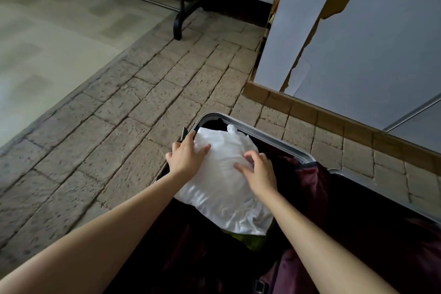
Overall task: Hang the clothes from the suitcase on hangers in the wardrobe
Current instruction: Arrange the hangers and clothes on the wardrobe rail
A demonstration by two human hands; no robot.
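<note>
Hands apart on a crumpled white cloth garment (224, 181) lying in an open dark suitcase with a silver metal rim (269, 137) on the brick-patterned floor (143, 102): left hand (188, 156) flat at its edge, right hand (259, 170) with fingers curled, touching it.

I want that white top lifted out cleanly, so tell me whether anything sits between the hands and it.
Nothing visible does. The left hand and right hand both rest directly on the white garment, which lies on top of everything else in the open suitcase. Only a green item peeks out beneath its near edge.
</note>
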